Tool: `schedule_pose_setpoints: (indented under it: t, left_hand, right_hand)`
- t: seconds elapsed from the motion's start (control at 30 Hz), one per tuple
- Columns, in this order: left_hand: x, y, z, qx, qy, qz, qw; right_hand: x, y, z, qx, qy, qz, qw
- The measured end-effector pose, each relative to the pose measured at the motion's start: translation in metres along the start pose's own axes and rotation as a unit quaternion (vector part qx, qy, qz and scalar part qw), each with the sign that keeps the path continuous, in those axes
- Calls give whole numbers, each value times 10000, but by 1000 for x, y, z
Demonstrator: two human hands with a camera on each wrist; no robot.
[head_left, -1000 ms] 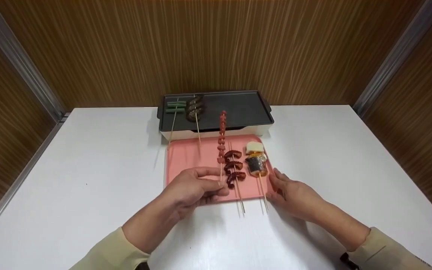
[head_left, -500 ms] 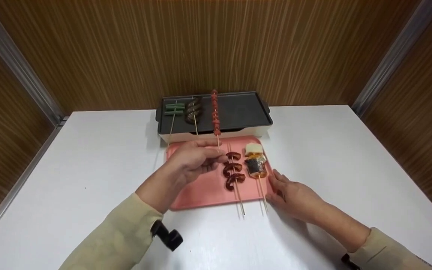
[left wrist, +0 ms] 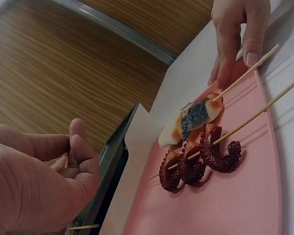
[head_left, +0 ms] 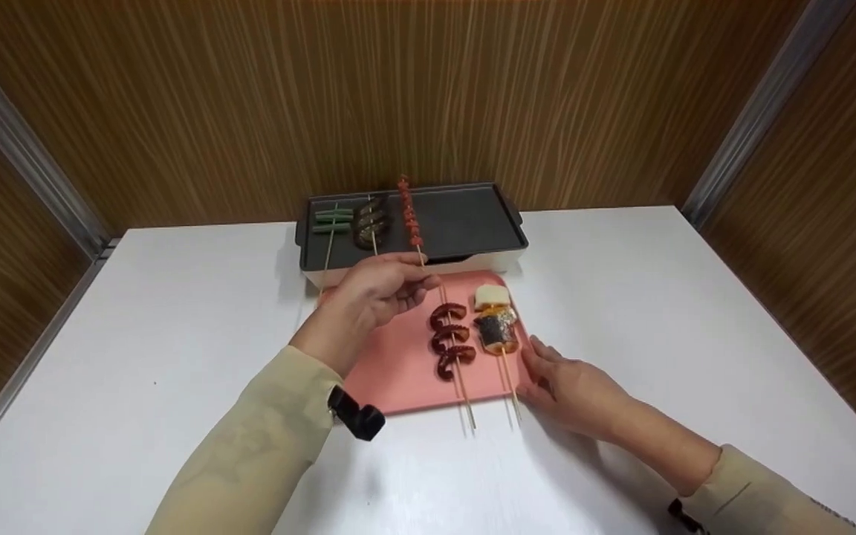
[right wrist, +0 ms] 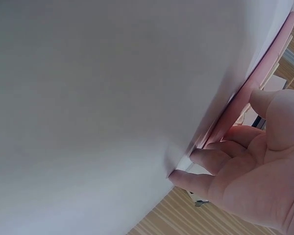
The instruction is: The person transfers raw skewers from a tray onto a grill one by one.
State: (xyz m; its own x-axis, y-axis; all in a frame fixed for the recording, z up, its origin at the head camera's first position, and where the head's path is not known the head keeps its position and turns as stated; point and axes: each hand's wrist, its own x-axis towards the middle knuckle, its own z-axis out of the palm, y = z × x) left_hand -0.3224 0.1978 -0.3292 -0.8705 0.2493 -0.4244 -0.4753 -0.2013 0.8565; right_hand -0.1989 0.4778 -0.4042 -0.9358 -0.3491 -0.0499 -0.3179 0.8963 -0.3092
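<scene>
My left hand [head_left: 383,288] pinches the bare stick of a skewer of small red pieces [head_left: 410,213], its food end over the black griddle plate [head_left: 472,219]. Whether the food touches the plate I cannot tell. On the pink tray [head_left: 398,371] lies an octopus tentacle skewer [left wrist: 186,164]. Beside it is a skewer [head_left: 497,331] with a white block and a chunk wrapped in a dark strip. My right hand [head_left: 576,390] holds the tray's near right corner, thumb and fingers against its rim [right wrist: 240,105].
A skewer of green pieces [head_left: 333,221] and a dark spiral skewer [head_left: 371,223] lie on the griddle's left part, sticks toward me. The griddle's pale base [head_left: 487,261] stands just behind the tray. Wood-grain panels [head_left: 428,96] surround the white table [head_left: 198,357] at the back and sides.
My left hand has carried the red skewer forward and slightly left, from over the tray to over the griddle. My right hand stays at the tray corner. The view has shifted slightly.
</scene>
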Motion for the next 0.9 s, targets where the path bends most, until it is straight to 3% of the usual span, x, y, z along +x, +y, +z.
schedule_pose_setpoints:
  t: [0.4,0.9]
  left_hand:
    - [23,-5,4,-200,180,-125,9996]
    - [29,-10,1,227,566,-210,9979]
  right_hand:
    - [0,0,2,7,-54,132,9999]
    - [-2,-2,0,-63,-14,107,9999]
